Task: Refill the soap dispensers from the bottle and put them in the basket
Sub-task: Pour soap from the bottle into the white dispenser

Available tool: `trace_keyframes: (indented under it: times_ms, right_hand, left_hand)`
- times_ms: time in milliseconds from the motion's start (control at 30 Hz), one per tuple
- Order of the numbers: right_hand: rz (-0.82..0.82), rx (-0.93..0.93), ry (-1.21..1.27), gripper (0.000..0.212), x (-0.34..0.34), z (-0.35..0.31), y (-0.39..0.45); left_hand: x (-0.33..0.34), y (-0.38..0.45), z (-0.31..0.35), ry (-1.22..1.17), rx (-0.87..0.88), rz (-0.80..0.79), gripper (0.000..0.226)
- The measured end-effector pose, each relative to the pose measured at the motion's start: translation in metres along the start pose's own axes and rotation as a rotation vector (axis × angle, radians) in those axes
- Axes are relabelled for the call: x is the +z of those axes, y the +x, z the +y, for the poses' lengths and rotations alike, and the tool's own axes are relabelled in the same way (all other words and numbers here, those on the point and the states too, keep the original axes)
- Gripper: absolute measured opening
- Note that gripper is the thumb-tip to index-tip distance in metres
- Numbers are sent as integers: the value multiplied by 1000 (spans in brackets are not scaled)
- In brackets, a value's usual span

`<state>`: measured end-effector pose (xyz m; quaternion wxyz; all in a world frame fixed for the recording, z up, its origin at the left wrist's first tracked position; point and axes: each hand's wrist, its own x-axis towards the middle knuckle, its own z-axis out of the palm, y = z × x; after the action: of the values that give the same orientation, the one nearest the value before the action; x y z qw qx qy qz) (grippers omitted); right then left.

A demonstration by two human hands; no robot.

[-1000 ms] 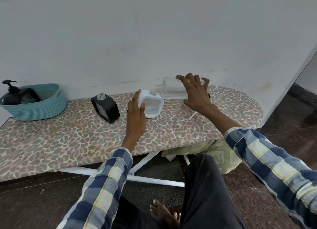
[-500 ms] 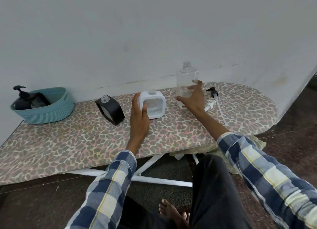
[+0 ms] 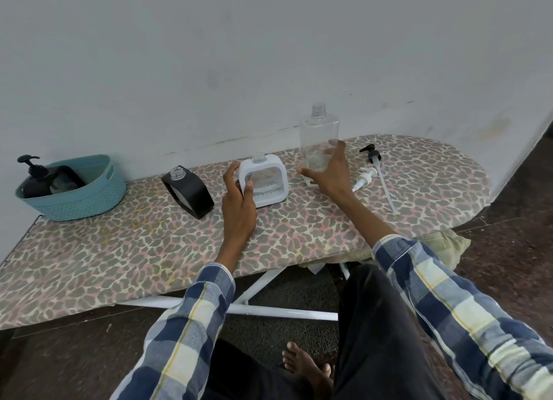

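Note:
A white square soap dispenser [image 3: 269, 187] with an open neck stands upright mid-board. My left hand [image 3: 239, 211] grips its left side, thumb behind and fingers on the front. To its right a clear bottle [image 3: 318, 130], uncapped, stands upright with a little liquid at the bottom. My right hand [image 3: 329, 175] wraps loosely round its lower part, thumb on the left and fingers on the right. A black dispenser [image 3: 191, 193] without a pump leans left of the white one. The teal basket [image 3: 83, 196] at the far left holds a black pump dispenser [image 3: 33, 178].
A white pump [image 3: 363, 178] and a black pump [image 3: 372, 154] with long tubes lie on the leopard-print ironing board [image 3: 119, 250], right of the bottle. The wall runs close behind. My leg and bare foot are under the board's front edge.
The clear bottle went from tilted over the white dispenser's neck to standing upright on the board at its right. My right hand's fingers have loosened around it. My left hand stayed on the white dispenser.

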<state>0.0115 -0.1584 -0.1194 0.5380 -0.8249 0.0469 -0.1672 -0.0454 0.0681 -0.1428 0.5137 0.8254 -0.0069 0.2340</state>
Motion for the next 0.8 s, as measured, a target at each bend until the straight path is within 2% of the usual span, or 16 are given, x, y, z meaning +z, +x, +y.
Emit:
trace_keyframes:
  times_ms: [167,667,800]
  right_hand:
    - [-70,30,-84,97,-7,10,-4]
    - [-106,-33,-98,113,-25,-6,6]
    - [-102,-11,-82,105,-18,-7,4]
  left_hand:
    - [-1,1,1,-4,-16,-4,45]
    - [0,1,-1,35,11,-23,43]
    - [0,1,-3,66,67,-49,45]
